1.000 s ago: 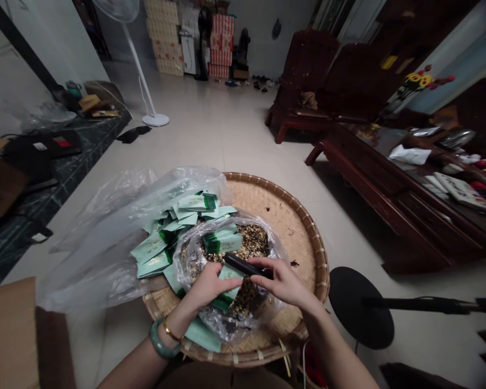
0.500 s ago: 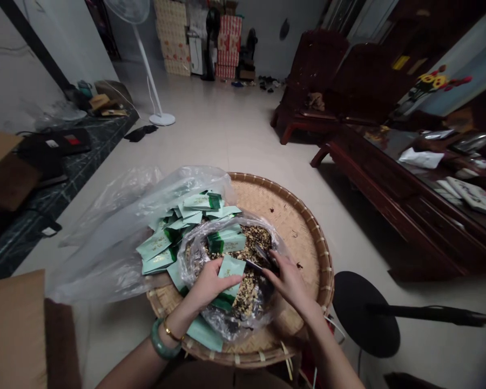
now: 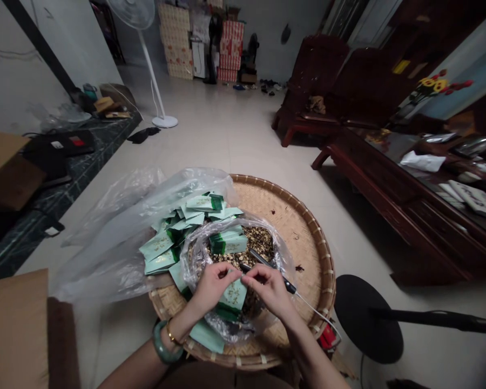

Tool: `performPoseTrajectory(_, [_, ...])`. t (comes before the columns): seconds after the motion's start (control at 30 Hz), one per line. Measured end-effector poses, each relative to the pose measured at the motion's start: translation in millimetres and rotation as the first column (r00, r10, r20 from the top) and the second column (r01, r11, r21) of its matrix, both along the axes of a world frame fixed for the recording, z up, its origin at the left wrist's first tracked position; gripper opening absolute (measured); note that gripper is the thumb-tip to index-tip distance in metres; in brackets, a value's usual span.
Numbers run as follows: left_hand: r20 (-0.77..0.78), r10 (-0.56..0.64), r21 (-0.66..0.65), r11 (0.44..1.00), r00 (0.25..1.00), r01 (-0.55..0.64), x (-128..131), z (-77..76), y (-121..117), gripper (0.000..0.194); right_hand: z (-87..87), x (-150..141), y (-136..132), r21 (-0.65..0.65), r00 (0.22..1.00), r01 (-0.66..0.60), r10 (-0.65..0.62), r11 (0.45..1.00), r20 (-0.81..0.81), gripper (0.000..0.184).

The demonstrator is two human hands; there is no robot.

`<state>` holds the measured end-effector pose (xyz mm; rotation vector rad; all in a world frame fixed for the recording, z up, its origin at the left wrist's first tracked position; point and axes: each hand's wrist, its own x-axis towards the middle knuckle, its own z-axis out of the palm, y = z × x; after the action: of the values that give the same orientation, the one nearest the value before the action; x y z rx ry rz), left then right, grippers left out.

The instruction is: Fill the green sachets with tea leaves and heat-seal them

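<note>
My left hand pinches the top edge of a pale green packet with thumb and fingers. On the same edge, my right hand has its thumb and forefinger closed. A black two-armed clamp tool with a white cord passes behind my right hand; whether that hand also holds it is hidden. Below both hands is an open clear plastic bag of loose dark and yellowish dried bits. A stack of green packets lies inside it. More green packets are heaped at its left.
The bags rest on a round woven bamboo tray. A large clear plastic sheet hangs over its left side. Cardboard stands at front left. A black round stand base is at right, beside a dark wooden table.
My right hand has moved left to the packet's edge. The black tool, between its fingers before, now lies behind the hand with its cord showing. My left thumb has shifted up to the edge.
</note>
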<state>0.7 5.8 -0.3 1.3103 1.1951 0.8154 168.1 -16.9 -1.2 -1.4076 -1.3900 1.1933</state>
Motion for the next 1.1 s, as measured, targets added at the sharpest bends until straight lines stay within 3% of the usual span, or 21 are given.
performPoseTrajectory(0.23, [-0.055,0.036,0.071,0.997,0.998,-0.032,-6,5.2,-1,0.039,-1.4,3,0,-0.141,0.983,-0.016,-0.01,0.99,-0.183,0.036])
performPoseTrajectory(0.33, [-0.147,0.116,0.124,0.987,0.982,-0.098,-31,18.2,7,0.037,-8.4,10,7,-0.141,0.978,0.049,-0.077,0.989,-0.195,0.042])
performPoseTrajectory(0.4, [-0.247,0.242,0.174,0.964,0.938,-0.203,-56,30.4,14,0.034,-13.2,16,14,-0.06,0.992,0.097,-0.102,0.993,-0.07,0.04])
performPoseTrajectory(0.47, [-0.355,0.446,0.283,0.889,0.821,-0.36,-84,42.3,25,0.033,-17.2,20,23,0.058,0.985,0.098,-0.105,0.994,0.135,0.032])
performPoseTrajectory(0.53, [-0.473,0.642,0.457,0.765,0.604,-0.454,-106,51.0,38,0.033,-20.5,21,35,0.154,0.936,0.05,-0.1,0.987,0.337,0.027])
performPoseTrajectory(0.57, [-0.519,0.678,0.529,0.733,0.52,-0.428,-114,53.4,45,0.032,-22.1,20,41,0.183,0.903,0.016,-0.093,0.983,0.42,0.027])
performPoseTrajectory(0.63, [-0.529,0.727,0.671,0.674,0.437,-0.308,-118,53.8,57,0.035,-26.0,18,53,0.213,0.84,-0.05,-0.074,0.976,0.537,0.03])
performPoseTrajectory(0.7, [-0.448,0.756,0.793,0.583,0.477,-0.18,-108,48.0,63,0.041,-30.6,14,64,0.217,0.806,-0.087,-0.06,0.972,0.59,0.035])
performPoseTrajectory(0.8, [-0.339,0.677,0.884,0.466,0.654,-0.023,-74,29.8,56,0.028,-37.0,8,74,0.215,0.806,-0.073,-0.069,0.974,0.587,0.032])
performPoseTrajectory(0.87, [-0.43,0.446,0.844,0.508,0.785,0.174,-49,14.3,46,0.021,-39.2,6,75,0.222,0.819,-0.048,-0.089,0.974,0.567,0.028])
performPoseTrajectory(0.93, [-0.534,0.273,0.769,0.55,0.8,0.326,-28,0.3,36,0.023,-38.3,6,74,0.234,0.839,-0.032,-0.101,0.972,0.534,0.025])
performPoseTrajectory(1.1, [-0.569,0.217,0.705,0.626,0.793,0.334,-15,-12.7,34,0.025,-20.9,7,61,0.309,0.928,-0.048,-0.071,0.95,0.365,0.017])
